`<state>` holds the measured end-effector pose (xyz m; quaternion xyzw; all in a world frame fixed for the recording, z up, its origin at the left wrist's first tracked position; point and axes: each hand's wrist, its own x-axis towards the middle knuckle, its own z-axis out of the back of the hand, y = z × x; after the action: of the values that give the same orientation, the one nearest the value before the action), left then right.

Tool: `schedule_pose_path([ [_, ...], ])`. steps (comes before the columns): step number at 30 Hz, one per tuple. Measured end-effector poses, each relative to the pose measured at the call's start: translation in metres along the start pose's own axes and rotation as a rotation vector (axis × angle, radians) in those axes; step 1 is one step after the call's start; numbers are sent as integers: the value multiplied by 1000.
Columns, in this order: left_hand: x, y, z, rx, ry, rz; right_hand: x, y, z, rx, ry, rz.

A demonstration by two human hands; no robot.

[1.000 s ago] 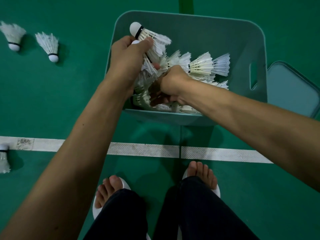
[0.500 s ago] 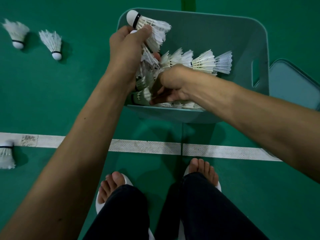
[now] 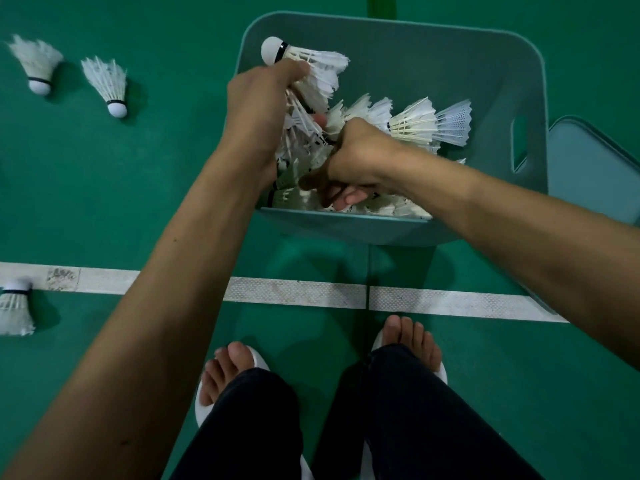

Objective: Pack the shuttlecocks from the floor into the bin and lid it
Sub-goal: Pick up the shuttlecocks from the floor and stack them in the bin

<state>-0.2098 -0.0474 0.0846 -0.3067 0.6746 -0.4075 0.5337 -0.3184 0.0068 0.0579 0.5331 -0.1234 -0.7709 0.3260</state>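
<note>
Several feathery shuttlecocks [image 3: 313, 69] clutched in left hand [image 3: 256, 105] grip, right hand [image 3: 360, 157] grip unclear, rounded plastic bin [image 3: 450, 53]

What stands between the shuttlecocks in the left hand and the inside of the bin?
Nothing covers it: the lid lies on the floor beside the open bin. The left hand holds its bunch of shuttlecocks over the opening. Only the right hand, low among the packed shuttlecocks, sits beside that bunch.

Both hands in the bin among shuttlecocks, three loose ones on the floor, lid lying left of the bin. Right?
No: the head view shows the lid lying right of the bin, not left. The rest stands.
</note>
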Motion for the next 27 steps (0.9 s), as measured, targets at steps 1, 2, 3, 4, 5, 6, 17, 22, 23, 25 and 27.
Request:
schedule_pose_path([
  [1, -1, -1, 1, 1, 7, 5, -4, 0, 8, -16, 54, -6],
  [2, -1, -2, 1, -1, 17, 8, -8, -1, 19, -47, 100, -6],
  [3, -1, -2, 2, 0, 29, 7, -12, -2, 32, -75, 126, -1],
  [4, -1, -2, 3, 4, 42, 6, -17, -4, 47, -79, 123, 13],
  [5, -1, -2, 3, 8, 52, 7, -23, -6, 61, -41, 90, 43],
  [6, -1, -2, 4, 11, 60, 12, -28, -9, 76, 32, 41, 85],
  [17, -1, 2, 5, 255, 292, 10, -31, -22, 78, 882, 58, -17],
  [22, 2, 1, 11, 359, 407, 7, -35, -34, 83, 959, 221, -74],
  [23, 1, 2, 11, 366, 441, 2, -37, -35, 84, 952, 274, -81],
  [25, 1, 3, 11, 380, 489, -1, -39, -36, 86, 908, 319, -90],
  [27, 1, 5, 12, 416, 512, -3, -41, -37, 88, 844, 265, -90],
])
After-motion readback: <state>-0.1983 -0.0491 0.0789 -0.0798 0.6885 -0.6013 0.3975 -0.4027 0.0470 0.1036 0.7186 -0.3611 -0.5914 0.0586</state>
